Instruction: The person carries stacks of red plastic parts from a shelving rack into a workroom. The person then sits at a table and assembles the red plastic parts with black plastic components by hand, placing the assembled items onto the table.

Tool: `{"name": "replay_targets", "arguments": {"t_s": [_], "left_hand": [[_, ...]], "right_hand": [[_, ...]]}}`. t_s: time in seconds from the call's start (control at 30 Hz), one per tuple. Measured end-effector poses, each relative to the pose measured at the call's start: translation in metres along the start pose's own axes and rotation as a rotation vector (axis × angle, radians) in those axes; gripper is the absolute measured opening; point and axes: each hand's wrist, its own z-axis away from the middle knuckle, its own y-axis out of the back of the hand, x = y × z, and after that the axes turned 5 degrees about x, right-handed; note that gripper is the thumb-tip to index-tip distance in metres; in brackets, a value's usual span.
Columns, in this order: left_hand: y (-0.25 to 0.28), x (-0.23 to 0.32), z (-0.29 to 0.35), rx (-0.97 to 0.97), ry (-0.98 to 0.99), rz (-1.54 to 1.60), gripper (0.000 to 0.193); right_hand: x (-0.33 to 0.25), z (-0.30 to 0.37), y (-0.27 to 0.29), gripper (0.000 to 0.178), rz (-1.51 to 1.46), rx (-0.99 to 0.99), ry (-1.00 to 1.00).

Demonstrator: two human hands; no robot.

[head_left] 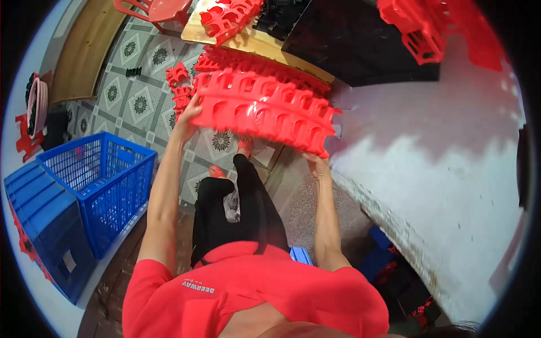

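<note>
A long row of glossy red plastic parts with arched openings [256, 110] is held up in front of me, spanning both hands. My left hand [190, 115] is closed on its left end, the thumb along the edge. At the lower right end my right hand [316, 164] grips it from below, its fingers partly hidden by the red plastic. Just beyond lies another red row of similar parts [270, 70], largely covered by the held one. More red pieces [180, 93] sit on the left of it.
A wooden table [194, 31] bears red parts [230, 19] and black parts [279, 17]. To my left stand a blue slatted crate [115, 194] and a solid blue bin [48, 225]. A red chair [166, 8] is at the far left, a whitish wall [428, 163] at right.
</note>
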Motion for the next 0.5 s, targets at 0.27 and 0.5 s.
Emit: {"name": "replay_targets", "arguments": {"t_s": [0.27, 0.5], "left_hand": [[0.017, -0.057, -0.206, 0.081, -0.116, -0.437, 0.072], [-0.018, -0.102, -0.207, 0.617, 0.04, -0.731, 0.077]], "right_hand": [[0.018, -0.156, 0.062, 0.073, 0.058, 0.333, 0.164], [0.021, -0.176, 0.028, 0.1, 0.082, 0.574, 0.394]]}}
